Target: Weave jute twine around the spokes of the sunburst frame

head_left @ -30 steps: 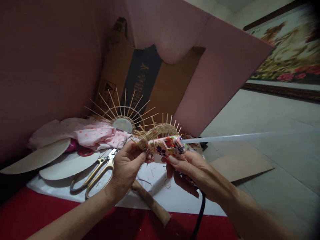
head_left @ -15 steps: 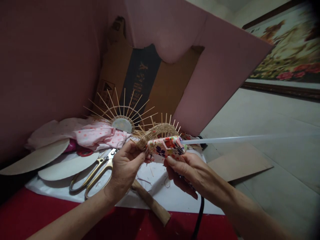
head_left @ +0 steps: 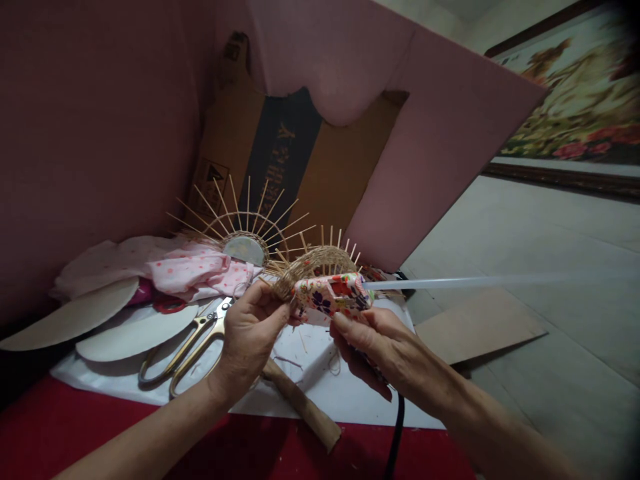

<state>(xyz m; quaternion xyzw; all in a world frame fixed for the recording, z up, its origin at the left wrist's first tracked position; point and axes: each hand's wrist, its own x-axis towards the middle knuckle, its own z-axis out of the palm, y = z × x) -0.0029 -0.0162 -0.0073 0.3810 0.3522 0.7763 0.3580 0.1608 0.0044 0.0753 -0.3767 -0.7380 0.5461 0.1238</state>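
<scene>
My left hand (head_left: 253,330) pinches the near left end of a curved woven twine piece (head_left: 313,260), from which several thin sticks poke up. My right hand (head_left: 377,340) is wrapped around a flower-patterned hot glue gun (head_left: 330,293). A long translucent glue stick (head_left: 440,283) runs out of its back toward the right, and a black cord (head_left: 397,433) hangs below. The gun's front lies against or very close to the woven piece beside my left fingertips; the nozzle itself is hidden.
A round mirror with stick rays (head_left: 245,250) lies behind. To the left are gold-handled scissors (head_left: 200,340), two pale curved boards (head_left: 135,333) and pink dotted cloth (head_left: 195,270). A brown strip (head_left: 305,407) lies in front. A pink panel with cardboard (head_left: 345,180) rises behind.
Almost nothing differs. My right hand has shifted very slightly, and the black cord below it has swung a little to the left.
</scene>
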